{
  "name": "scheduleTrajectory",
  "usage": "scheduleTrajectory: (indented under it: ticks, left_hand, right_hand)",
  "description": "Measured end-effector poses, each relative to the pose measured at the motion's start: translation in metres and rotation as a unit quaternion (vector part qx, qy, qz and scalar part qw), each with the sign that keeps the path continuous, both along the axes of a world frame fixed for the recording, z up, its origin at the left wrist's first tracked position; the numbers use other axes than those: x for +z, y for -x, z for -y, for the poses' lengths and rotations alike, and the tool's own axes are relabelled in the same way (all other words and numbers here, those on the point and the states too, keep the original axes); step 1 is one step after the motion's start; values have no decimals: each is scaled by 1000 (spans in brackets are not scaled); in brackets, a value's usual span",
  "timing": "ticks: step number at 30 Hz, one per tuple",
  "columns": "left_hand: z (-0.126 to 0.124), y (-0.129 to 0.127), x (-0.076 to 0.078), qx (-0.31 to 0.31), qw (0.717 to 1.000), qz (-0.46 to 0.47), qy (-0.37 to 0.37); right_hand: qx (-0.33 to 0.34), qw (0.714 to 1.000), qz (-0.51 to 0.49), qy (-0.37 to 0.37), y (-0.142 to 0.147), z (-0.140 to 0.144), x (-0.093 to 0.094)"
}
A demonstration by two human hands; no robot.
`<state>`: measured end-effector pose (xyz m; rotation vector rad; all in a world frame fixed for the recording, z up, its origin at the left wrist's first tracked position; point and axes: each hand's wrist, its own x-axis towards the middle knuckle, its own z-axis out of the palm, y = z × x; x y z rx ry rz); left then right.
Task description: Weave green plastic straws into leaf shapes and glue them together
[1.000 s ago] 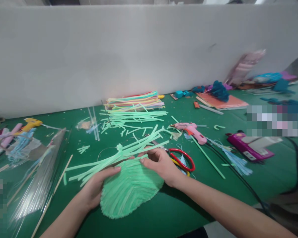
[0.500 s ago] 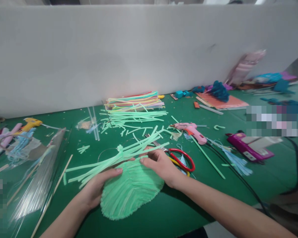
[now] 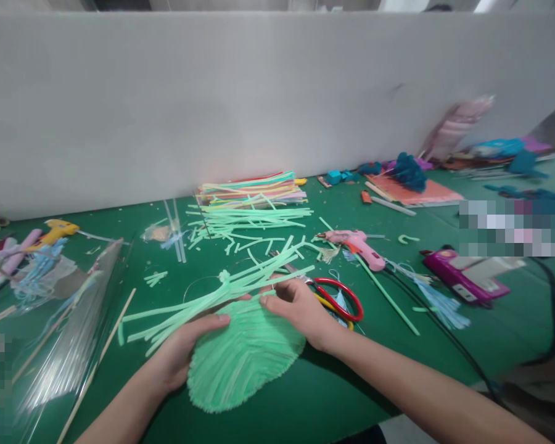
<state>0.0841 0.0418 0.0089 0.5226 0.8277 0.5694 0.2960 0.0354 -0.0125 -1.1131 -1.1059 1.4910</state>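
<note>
A mint-green leaf-shaped piece (image 3: pixel 240 361), made of fuzzy strips laid side by side, lies on the green table (image 3: pixel 333 394). My left hand (image 3: pixel 180 354) grips its left edge, thumb on top. My right hand (image 3: pixel 300 311) presses on its upper right edge, fingertips at the top rim. A bundle of long mint-green strips (image 3: pixel 222 287) lies across the table just beyond both hands, touching the leaf's top.
Red-handled scissors (image 3: pixel 340 296) lie right of my right hand. A pink glue gun (image 3: pixel 358 245) and a magenta box (image 3: pixel 465 277) sit further right. Coloured strips (image 3: pixel 252 188) are stacked at the back; clear plastic sleeves (image 3: pixel 65 345) lie at left. A grey partition (image 3: pixel 259 92) bounds the table.
My left thumb has slid slightly right along the leaf's top edge. Both hands otherwise stay in place on the green piece.
</note>
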Motion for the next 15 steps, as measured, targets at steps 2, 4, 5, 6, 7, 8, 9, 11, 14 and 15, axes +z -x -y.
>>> scheduleTrajectory:
  ticks: [2, 4, 5, 6, 7, 8, 9, 11, 14, 15]
  left_hand:
    - [1, 0, 0, -4, 1000, -6, -5]
    - [1, 0, 0, -7, 1000, -8, -8]
    - [1, 0, 0, -6, 1000, -9, -10]
    - [1, 0, -1, -5, 1000, -11, -12]
    - [1, 0, -1, -2, 1000, -11, -12]
    - [0, 0, -1, 2, 1000, -10, -9]
    - [0, 0, -1, 6, 1000, -6, -4]
    - [-1, -1, -1, 17, 1000, 1, 14]
    - [-3, -1, -1, 28, 999, -2, 35]
    - [-4, 0, -2, 32, 999, -4, 37]
  right_hand:
    - [-6, 1000, 8, 8, 0, 0, 0]
    - [-10, 1000, 11, 16, 0, 1, -1]
    - [-11, 1000, 10, 21, 0, 0, -1]
    - [-12, 1000, 9, 25, 0, 0, -2]
    - [-14, 999, 7, 29, 0, 0, -2]
    - [-15, 999, 4, 31, 0, 0, -2]
    - [-12, 999, 0, 33, 0, 0, -1]
    - [7, 1000, -4, 27, -1, 0, 1]
    - [44, 999, 23, 1, -3, 2, 6]
    - [53, 998, 32, -9, -4, 2, 8]
